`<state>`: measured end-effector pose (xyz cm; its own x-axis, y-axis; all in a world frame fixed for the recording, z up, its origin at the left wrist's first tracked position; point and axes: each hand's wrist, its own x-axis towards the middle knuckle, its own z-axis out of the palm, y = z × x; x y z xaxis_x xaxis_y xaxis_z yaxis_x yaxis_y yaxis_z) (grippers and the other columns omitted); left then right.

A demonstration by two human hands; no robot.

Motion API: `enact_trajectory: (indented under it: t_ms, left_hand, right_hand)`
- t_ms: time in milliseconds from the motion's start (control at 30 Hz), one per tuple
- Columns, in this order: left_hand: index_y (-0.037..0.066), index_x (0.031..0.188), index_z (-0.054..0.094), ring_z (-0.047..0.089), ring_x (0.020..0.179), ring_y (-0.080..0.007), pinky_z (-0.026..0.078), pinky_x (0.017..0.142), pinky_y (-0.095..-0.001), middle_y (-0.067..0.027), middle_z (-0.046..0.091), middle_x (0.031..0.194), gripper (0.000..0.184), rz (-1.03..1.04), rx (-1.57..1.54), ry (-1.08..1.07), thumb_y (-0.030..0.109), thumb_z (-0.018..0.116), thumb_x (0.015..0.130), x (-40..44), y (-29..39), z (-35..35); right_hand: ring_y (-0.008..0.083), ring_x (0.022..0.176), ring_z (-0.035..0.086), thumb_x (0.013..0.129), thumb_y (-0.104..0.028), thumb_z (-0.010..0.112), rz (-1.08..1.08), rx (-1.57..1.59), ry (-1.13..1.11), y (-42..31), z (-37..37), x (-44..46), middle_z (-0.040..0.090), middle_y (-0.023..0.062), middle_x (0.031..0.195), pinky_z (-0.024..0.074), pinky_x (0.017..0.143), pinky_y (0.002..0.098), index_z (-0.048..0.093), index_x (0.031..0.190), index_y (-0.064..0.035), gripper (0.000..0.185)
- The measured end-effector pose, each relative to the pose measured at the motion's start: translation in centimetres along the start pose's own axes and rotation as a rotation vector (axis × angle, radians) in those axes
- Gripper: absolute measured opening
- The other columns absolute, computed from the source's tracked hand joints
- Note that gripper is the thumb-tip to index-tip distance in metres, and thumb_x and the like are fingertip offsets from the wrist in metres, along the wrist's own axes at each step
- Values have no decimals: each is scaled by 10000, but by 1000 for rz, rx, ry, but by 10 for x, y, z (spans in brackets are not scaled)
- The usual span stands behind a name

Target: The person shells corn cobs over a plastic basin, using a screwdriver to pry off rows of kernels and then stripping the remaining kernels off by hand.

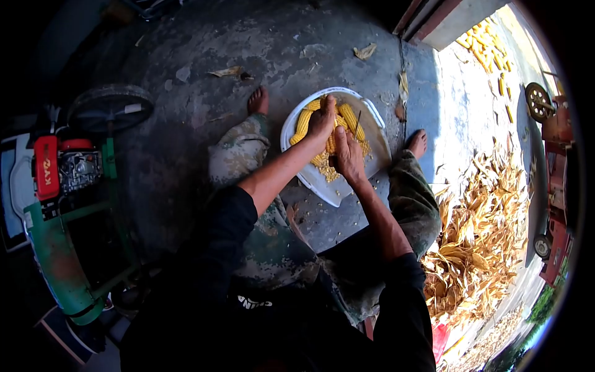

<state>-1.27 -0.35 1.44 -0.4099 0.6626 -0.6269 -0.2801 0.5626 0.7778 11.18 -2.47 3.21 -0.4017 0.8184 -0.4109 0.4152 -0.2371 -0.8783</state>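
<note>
A pale, white-rimmed basin (379, 115) sits on the floor between my feet, with yellow corn cobs (350, 118) and loose kernels (328, 172) in it. Above the cobs, my left hand (320, 125) is closed round a corn cob (331, 145), largely hidden by the fingers. Just below and to the right, my right hand (349, 158) is closed, close against that cob. From its grip sticks out a thin dark metal rod (358, 123), like a screwdriver shaft; a dark end shows on the other side of the hand.
Scattered kernels and dry husk bits (365, 51) lie on the concrete floor. A heap of dry husks (474, 242) is at the right, with more cobs (486, 46) in the sunlight beyond. A green machine with a red engine (68, 164) stands at the left.
</note>
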Motion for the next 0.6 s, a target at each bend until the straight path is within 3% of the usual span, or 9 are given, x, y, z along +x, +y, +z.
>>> enact_trajectory:
  t_ms: [167,333,467,500,567,600]
  left_hand:
    - [-114,1212,530,590,1086,-331,473,875,-400,-256,605,1147,918,62,38,2,736,398,889,-4,0,0]
    - [-133,1349,411,520,1227,-360,456,948,-402,-307,512,1310,940,-65,50,-14,701,382,915,17,-18,2]
    - [-116,1351,418,554,1177,-334,475,918,-390,-285,524,1297,905,-59,18,-37,682,390,926,21,-26,2]
    - [-104,1354,422,574,1140,-316,485,895,-382,-270,534,1284,889,-92,-58,-87,675,399,927,19,-25,1]
    - [-71,1338,463,617,1036,-270,505,831,-360,-229,582,1210,829,-94,-175,-112,650,426,931,21,-25,3]
    - [-71,1338,463,617,1036,-270,505,831,-360,-229,582,1210,829,-90,-175,-112,650,426,931,17,-19,3]
  right_hand:
    - [209,465,574,995,-609,301,-31,28,-16,1,-1,-3,536,106,488,447,516,355,593,744,26,743]
    - [176,417,516,983,-611,303,36,138,-30,-12,0,-12,505,90,459,399,445,336,597,736,12,732]
    - [178,405,497,983,-595,330,42,180,-39,11,4,-6,496,83,464,389,436,347,602,779,8,693]
    - [177,400,486,989,-576,342,-361,-100,145,58,11,13,491,76,467,382,430,345,606,808,5,663]
    - [177,394,475,995,-556,353,-764,-385,328,74,12,18,486,68,471,374,425,343,609,837,2,634]
    - [167,397,475,999,-550,358,-536,-168,197,53,7,8,497,60,492,369,418,331,607,885,-4,612]
